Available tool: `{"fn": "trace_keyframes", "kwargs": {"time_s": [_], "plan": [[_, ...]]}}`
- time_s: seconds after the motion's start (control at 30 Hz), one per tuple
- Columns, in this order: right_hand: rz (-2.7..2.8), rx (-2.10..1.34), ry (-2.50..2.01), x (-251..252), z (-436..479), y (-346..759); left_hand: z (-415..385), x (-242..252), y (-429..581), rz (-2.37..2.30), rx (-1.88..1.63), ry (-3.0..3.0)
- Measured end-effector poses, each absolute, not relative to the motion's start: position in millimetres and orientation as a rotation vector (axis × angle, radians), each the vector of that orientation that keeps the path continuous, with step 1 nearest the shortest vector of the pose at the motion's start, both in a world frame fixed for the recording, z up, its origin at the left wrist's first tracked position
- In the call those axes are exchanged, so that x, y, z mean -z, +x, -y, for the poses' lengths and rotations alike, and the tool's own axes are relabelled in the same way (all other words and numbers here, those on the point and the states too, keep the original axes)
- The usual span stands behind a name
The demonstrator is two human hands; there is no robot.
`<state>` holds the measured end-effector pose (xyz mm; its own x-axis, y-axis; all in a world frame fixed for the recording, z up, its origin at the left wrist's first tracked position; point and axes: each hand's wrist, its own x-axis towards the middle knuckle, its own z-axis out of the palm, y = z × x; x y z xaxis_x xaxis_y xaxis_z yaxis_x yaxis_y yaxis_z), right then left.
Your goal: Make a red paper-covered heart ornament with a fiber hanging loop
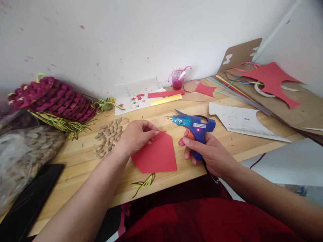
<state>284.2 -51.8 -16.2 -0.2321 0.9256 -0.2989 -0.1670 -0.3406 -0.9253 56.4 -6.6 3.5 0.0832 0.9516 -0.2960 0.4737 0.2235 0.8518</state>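
Observation:
My right hand [202,146] is wrapped round a blue hot glue gun [200,129], with the index finger by its orange trigger. Its nozzle points left and a small red light glows on the body. A cut piece of red paper [156,156] lies in front of me, and my left hand [141,134] pinches its upper edge. Loose peanuts [111,134] are spread just left of that hand. A small bunch of yellow and black yarn [143,183] rests below the red paper. Behind the glue gun a pointed metal blade [180,112] partly shows.
At the left stand a purple peanut-covered craft piece [55,99], a clear bag of peanuts [27,161] and a black phone-like slab [32,198]. Farther back are a sticker sheet [136,101], a yellow ruler [166,99] and a paint cup [178,80]. Paper scraps [239,119] lie right.

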Motion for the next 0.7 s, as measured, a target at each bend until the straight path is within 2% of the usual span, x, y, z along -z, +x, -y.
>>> {"fn": "trace_keyframes", "kwargs": {"time_s": [0.47, 0.7], "plan": [[1.137, -1.722, -1.165, 12, 50, 282, 0, 7, 56, -1.572, -0.528, 1.432], [0.885, -1.888, -1.100, 21, 54, 274, 1, 8, 56, -1.592, -0.544, 1.463]]}}
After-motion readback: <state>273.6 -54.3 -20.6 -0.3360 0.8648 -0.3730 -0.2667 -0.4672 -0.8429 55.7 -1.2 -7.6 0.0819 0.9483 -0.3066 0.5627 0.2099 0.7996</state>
